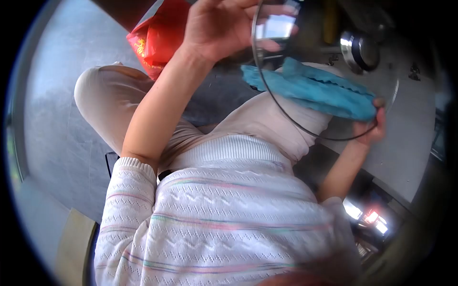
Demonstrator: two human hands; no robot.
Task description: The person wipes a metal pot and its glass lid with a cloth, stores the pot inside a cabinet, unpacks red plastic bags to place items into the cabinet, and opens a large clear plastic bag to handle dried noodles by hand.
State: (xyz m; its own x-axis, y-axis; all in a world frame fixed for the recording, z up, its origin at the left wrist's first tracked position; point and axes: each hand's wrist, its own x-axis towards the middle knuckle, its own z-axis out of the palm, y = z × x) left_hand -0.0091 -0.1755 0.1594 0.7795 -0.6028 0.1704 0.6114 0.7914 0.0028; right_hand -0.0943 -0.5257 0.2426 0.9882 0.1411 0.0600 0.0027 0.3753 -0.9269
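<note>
The right hand (pixel 372 128) is closed on one end of a teal cloth (pixel 319 90), at the right near edge of a glass lid (pixel 312 45), presumably so that cloth and rim can be managed together. Its forearm rises from the right side of the body, elbow bent and low. The left hand (pixel 222 26) is at the lid's left far edge, fingers spread behind the glass; how firmly they close, I cannot tell. Its forearm reaches far and slightly right, wrist raised, probably steadying the lid from the opposite side.

The lid is tilted above the right thigh (pixel 274 112), with a steel-and-black knob (pixel 366 53) toward its right. The cloth stretches across it, one end poking past the rim at left; which face it touches is unclear. Farther left, a red bag (pixel 164 35) stands beyond the left knee (pixel 93 93).
</note>
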